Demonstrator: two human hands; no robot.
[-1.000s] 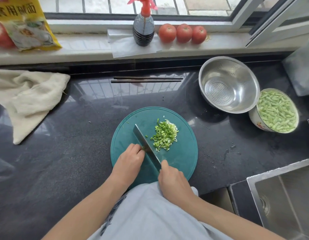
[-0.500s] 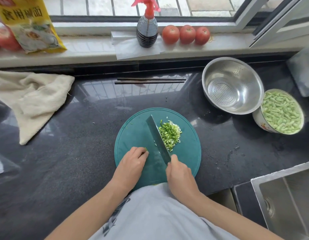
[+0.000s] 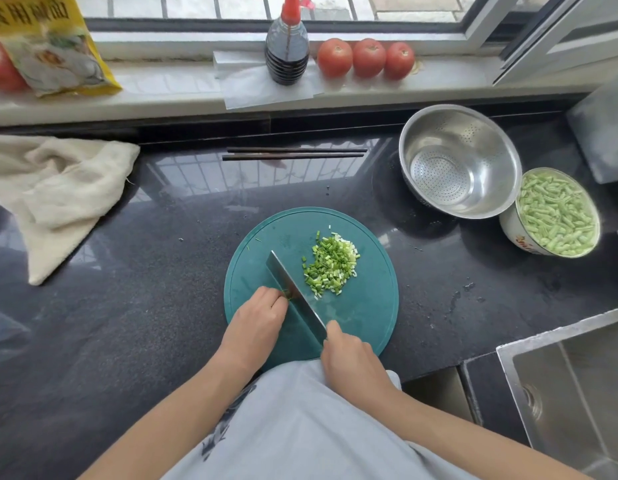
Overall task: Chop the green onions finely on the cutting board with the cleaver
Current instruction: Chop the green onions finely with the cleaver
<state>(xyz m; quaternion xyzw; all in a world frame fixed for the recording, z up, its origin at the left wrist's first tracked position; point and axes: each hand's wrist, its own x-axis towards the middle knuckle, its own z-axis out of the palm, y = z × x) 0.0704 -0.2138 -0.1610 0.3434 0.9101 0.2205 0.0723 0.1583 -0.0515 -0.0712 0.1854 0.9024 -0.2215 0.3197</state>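
Two hands on the job. Our right hand (image 3: 352, 358) is closed round the cleaver (image 3: 295, 294) handle, blade running diagonally across the cutting board (image 3: 369, 306). Our left hand (image 3: 255, 323) is curled, fingertips (image 3: 278, 299) pinching a last green stub right against the blade's flat. Chopped green onions (image 3: 330, 266) sit in a pile just right of the blade (mostly fine, a few longer bits). Risks, as we judge them: the stub is short, so fingertips sit close to the edge and a slip could nick them; the round board on the glossy counter (image 3: 127, 306) could skid under a hard chop; loose pieces may scatter off the board.
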